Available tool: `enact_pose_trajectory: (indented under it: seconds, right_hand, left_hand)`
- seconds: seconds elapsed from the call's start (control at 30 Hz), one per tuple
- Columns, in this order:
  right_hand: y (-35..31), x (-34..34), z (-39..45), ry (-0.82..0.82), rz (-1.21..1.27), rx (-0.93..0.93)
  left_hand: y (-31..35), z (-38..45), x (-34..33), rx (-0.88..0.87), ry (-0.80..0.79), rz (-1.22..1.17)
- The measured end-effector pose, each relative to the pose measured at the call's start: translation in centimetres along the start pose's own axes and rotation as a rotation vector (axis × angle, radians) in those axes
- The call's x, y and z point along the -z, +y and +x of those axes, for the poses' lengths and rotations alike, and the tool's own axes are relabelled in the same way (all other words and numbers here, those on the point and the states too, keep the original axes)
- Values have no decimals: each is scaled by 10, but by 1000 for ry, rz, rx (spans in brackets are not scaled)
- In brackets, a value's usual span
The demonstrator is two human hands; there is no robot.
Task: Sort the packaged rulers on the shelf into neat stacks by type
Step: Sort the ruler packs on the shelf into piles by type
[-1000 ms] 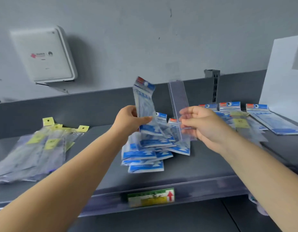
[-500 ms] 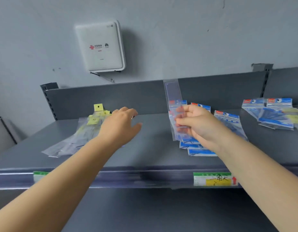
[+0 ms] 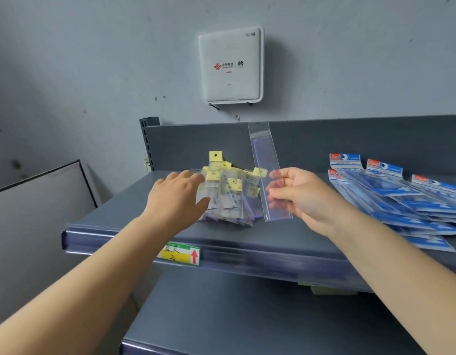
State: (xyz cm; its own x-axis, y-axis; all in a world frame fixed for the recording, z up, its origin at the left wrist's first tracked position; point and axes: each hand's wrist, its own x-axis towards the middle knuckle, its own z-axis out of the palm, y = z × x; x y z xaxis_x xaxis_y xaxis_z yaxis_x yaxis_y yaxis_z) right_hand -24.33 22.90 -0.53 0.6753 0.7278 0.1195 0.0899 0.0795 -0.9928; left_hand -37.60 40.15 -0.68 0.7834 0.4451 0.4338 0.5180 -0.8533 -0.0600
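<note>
My right hand (image 3: 302,194) pinches a clear packaged ruler (image 3: 266,165) by its lower part and holds it upright above the grey shelf (image 3: 247,234). A loose pile of yellow-tagged ruler packs (image 3: 230,193) lies just left of it on the shelf. My left hand (image 3: 177,198) hovers at the pile's left side, fingers spread, holding nothing; whether it touches the packs is unclear. A fanned spread of blue-headed ruler packs (image 3: 396,198) lies to the right of my right hand.
A white router box (image 3: 230,65) hangs on the wall above the shelf. The shelf's back panel (image 3: 196,144) rises behind the piles. A yellow and green price label (image 3: 179,253) sits on the front rail. A lower shelf (image 3: 247,316) juts out below, and a white board (image 3: 40,201) leans at the left.
The view has swung left. My left hand let go of a blue-headed pack and reached to the yellow-tagged pile. My right hand carried the clear ruler leftward, next to that pile.
</note>
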Motion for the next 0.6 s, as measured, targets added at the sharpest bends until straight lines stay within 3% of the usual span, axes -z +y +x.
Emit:
enact_pose_trajectory:
  seconds: [0.3,0.37,0.47,0.6]
  right_hand:
    - [-16,-83,48,116,-75,72]
    - [-19,-94,61,167,-243,90]
    - [-15,-98,77,299,-733,66]
    - [-7,-96,76,342,-1178,228]
  left_hand:
    - [-86,33,-8,-87,23,-30]
    - [-96,40,-12,-121,17,-42]
    - [-103,49,-18,-170,23,-45]
    - [-99,56,-24,-252,34,-44]
